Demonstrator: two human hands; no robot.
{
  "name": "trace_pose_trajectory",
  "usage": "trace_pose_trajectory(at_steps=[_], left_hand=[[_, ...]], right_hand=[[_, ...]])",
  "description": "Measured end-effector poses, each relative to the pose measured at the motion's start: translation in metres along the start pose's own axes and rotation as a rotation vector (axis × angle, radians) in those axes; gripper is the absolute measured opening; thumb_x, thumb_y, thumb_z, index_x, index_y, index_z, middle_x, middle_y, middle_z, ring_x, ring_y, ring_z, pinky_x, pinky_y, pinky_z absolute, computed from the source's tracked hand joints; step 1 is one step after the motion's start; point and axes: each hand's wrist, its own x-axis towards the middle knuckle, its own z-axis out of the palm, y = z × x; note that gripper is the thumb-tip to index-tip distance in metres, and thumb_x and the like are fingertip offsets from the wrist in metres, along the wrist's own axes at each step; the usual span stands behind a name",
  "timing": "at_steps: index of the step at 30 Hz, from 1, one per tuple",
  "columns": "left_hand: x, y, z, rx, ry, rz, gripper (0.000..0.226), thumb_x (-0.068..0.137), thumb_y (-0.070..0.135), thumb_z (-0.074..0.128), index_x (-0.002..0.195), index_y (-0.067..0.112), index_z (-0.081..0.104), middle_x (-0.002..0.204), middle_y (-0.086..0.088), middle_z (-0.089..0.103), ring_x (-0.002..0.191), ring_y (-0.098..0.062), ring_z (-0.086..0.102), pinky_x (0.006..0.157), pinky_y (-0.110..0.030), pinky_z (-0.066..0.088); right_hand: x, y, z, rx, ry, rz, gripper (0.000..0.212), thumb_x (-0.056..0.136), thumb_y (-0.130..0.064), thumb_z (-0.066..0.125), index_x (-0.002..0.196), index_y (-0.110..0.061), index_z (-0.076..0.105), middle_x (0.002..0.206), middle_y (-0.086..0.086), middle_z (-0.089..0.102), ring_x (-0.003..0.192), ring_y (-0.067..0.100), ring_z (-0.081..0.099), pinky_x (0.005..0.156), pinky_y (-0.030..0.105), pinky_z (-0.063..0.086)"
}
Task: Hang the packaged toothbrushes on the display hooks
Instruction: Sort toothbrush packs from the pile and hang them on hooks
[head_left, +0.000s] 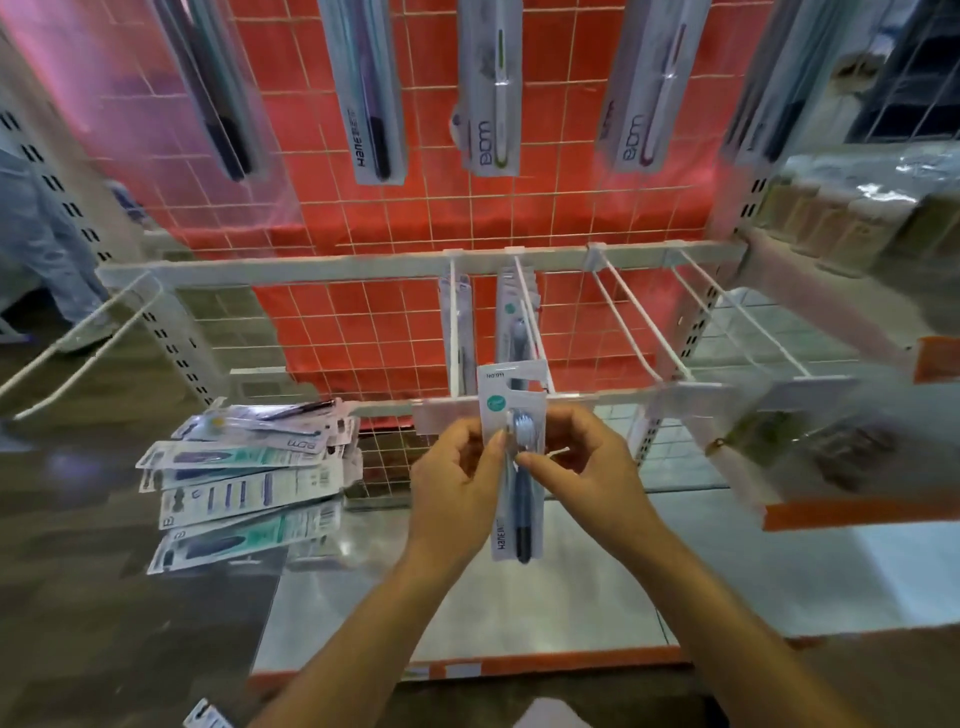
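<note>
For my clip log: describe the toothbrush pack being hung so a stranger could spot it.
Find the red wire-grid panel, then the white hooks before it. At the middle hook's tip, the left hand and right hand pinch one upright toothbrush pack. Unlike the pile lying flat to its left, it stands vertical, dark-blue brush showing.

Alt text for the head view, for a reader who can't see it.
The left hand and right hand hold a toothbrush pack upright at the front of a white hook that carries other packs. A pile lies on the shelf at left.
</note>
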Motion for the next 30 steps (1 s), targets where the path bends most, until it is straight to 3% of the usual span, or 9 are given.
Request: trace_pose_trajectory(at_steps=[2,8,12,21,27,30], left_hand=[[-0.003,-0.013,0.006,0.017,0.039,0.037,0.025,0.083,0.045,0.051,0.098,0.027,0.061,0.094,0.011,0.069,0.087,-0.004,0.068,0.07,-0.018,0.056],[-0.007,-0.05,0.019,0.042,0.108,0.213,0.007,0.093,0.043,0.055,0.096,0.036,0.055,0.089,0.022,0.065,0.086,0.001,0.067,0.067,-0.014,0.054],[-0.006,-0.071,0.026,0.033,0.121,0.26,0.012,0.088,0.046,0.05,0.096,0.037,0.054,0.096,0.021,0.064,0.09,-0.004,0.067,0.07,-0.021,0.058],[-0.004,-0.105,0.035,0.062,0.122,0.321,0.021,0.087,0.059,0.049,0.095,0.04,0.053,0.093,0.033,0.063,0.09,-0.001,0.066,0.067,-0.018,0.057],[0.007,-0.121,0.041,0.097,0.072,0.279,0.022,0.082,0.057,0.046,0.093,0.039,0.053,0.091,0.019,0.064,0.083,-0.011,0.069,0.068,-0.02,0.058],[0.017,-0.12,0.045,0.058,0.06,0.312,0.035,0.084,0.052,0.05,0.1,0.024,0.065,0.094,0.008,0.07,0.086,-0.011,0.069,0.071,-0.024,0.059]], right_hand=[[0.001,0.014,0.002,-0.023,-0.002,-0.019,0.029,0.084,-0.019,0.073,0.102,-0.035,0.057,0.097,-0.014,0.066,0.088,0.004,0.064,0.076,0.02,0.056],[-0.004,0.041,0.006,-0.037,0.013,-0.143,0.031,0.08,-0.025,0.072,0.101,-0.041,0.055,0.096,-0.024,0.066,0.09,0.004,0.064,0.076,0.02,0.055],[-0.005,0.059,0.007,-0.045,0.007,-0.197,0.03,0.078,-0.031,0.068,0.103,-0.04,0.055,0.1,-0.026,0.064,0.092,0.003,0.064,0.076,0.017,0.054],[-0.001,0.096,0.015,-0.007,0.003,-0.223,0.029,0.077,-0.028,0.068,0.101,-0.038,0.056,0.095,-0.031,0.063,0.091,0.001,0.063,0.076,0.014,0.053],[0.005,0.121,0.016,0.094,0.044,-0.188,0.029,0.08,-0.02,0.071,0.103,-0.034,0.061,0.098,-0.012,0.069,0.094,0.013,0.067,0.082,0.034,0.058],[0.011,0.122,0.012,0.164,0.082,-0.196,0.03,0.083,-0.012,0.072,0.104,-0.031,0.063,0.098,-0.009,0.07,0.093,0.016,0.068,0.082,0.038,0.058]])
